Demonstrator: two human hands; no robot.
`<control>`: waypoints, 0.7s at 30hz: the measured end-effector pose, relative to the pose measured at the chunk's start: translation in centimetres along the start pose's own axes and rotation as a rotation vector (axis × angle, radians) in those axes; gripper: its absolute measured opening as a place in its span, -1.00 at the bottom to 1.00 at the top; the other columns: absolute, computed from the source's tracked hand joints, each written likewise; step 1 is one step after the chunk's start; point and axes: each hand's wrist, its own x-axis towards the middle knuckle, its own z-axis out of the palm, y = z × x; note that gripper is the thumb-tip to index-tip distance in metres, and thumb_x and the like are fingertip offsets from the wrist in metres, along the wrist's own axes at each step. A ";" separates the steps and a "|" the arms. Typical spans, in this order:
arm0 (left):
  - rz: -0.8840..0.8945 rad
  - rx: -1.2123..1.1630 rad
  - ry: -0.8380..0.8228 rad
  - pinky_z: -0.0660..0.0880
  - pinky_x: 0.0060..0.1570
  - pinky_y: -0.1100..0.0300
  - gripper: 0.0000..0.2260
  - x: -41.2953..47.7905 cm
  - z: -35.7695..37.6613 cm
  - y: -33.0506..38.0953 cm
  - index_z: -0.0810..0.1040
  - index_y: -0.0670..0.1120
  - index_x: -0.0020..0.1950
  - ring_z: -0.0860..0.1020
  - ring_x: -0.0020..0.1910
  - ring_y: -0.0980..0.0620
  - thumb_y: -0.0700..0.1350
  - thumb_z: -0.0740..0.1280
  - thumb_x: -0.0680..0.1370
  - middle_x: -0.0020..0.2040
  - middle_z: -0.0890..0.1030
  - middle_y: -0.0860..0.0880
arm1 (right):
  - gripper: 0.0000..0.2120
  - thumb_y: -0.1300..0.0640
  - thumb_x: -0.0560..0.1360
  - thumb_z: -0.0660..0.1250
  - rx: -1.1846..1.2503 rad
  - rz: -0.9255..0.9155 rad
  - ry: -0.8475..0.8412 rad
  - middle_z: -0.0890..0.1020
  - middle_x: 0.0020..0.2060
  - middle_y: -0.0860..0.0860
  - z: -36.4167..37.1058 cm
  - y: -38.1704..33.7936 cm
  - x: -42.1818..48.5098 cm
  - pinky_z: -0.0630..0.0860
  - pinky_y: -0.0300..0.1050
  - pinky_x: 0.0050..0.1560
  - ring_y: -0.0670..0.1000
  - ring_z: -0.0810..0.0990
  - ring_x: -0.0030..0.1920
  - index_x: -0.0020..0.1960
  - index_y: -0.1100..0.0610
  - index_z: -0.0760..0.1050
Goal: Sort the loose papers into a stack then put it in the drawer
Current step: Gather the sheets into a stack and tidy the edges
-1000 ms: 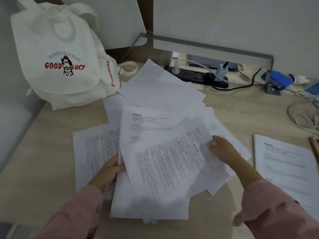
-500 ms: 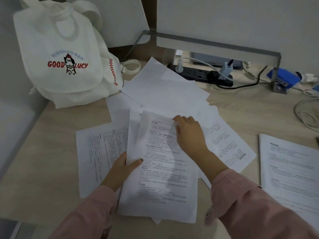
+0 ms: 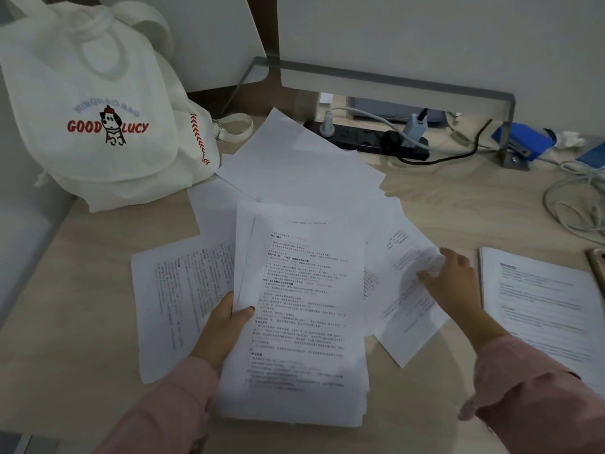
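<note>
Left grip (image 3: 226, 326) pinches stack (image 3: 304, 322) at its left edge, steadying it on worktop (image 3: 82, 290). Right grip (image 3: 455, 286) on loose sheet (image 3: 409, 309) beside it, I judge next to add; pinch unclear, blurred.

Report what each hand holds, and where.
Left hand grips the paper stack by its left edge, thumb on top. Right hand is on a loose sheet's right edge; a pinch cannot be told.

An office or study desk (image 3: 458, 204): monitor stand (image 3: 393, 81), power strip (image 3: 366, 140), stapler (image 3: 523, 144), printed papers (image 3: 304, 178).
</note>
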 end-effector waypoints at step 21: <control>-0.089 -0.080 0.016 0.50 -0.12 0.16 -0.75 0.4 1.7 -0.4 0.44 0.02 0.23 0.57 -0.02 0.03 -0.20 0.22 0.58 0.03 0.59 0.02 | -0.72 0.21 0.50 0.30 1.180 0.317 0.022 0.58 -0.09 0.04 -0.1 3.9 -4.0 0.51 -0.03 -0.07 0.09 0.56 -0.03 0.20 0.17 0.43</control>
